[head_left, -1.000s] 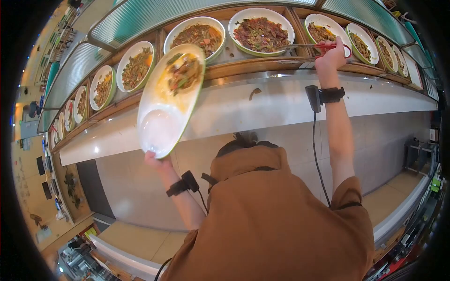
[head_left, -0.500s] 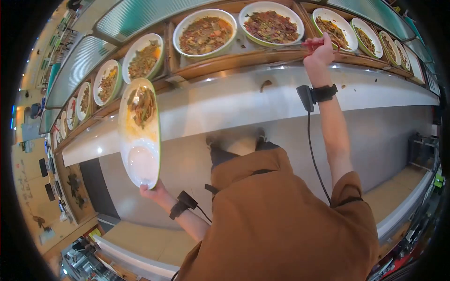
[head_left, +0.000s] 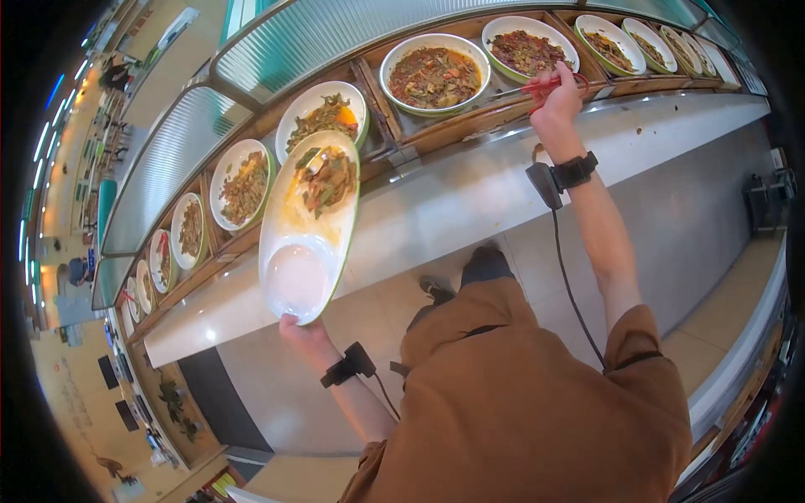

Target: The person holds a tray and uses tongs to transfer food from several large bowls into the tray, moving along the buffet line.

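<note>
My left hand grips the lower edge of a long white plate with a green rim. Cooked food lies in the plate's upper part, with orange sauce around it; a round hollow at its lower end holds no food. The plate's top overlaps a bowl of greens on the counter. My right hand is closed around red tongs or a similar red utensil, just below a bowl of dark reddish food. Whether the utensil's tips hold anything is too small to tell.
A bowl of saucy red-brown food stands between the hands in the wooden-framed counter. More food bowls continue left and right. Ribbed glass guards rise behind them. A white ledge runs along the front, with dark crumbs.
The view has shifted and turned, so the counter appears moved. The plate in my left hand now overlaps the bowl of greens more. My right hand is now nearer the dark reddish food's bowl.
</note>
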{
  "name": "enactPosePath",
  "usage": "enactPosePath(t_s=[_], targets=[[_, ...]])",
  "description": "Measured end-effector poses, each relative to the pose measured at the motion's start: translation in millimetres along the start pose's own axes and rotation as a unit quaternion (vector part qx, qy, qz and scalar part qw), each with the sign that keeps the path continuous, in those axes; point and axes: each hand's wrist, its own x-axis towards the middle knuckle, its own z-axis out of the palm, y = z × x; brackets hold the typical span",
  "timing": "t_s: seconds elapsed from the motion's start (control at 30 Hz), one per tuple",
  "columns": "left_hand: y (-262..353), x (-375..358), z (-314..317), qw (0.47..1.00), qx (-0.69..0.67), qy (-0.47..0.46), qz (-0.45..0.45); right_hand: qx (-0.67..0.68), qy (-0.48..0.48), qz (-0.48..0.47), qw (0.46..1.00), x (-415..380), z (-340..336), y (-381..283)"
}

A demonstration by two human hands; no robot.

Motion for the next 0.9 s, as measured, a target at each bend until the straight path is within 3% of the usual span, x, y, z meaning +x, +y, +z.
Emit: enactPosePath(t_s=[0.23,0.33,0.9], targets=[[-24.4,82.0,22.1,0.986,-0.064,-0.138,-0.07,-0.04,0.016,-0.066,0.997,10.0,29.0,15.2],[-31.2,95.9,37.3,0.985,-0.063,-0.117,-0.106,-0.06,0.005,-0.074,0.995,20.9,48.3,16.1],[-59.8,145.1,57.3,0.981,-0.064,-0.134,-0.129,-0.191,-0.081,-0.188,0.96,86.8,98.0,63.5]])
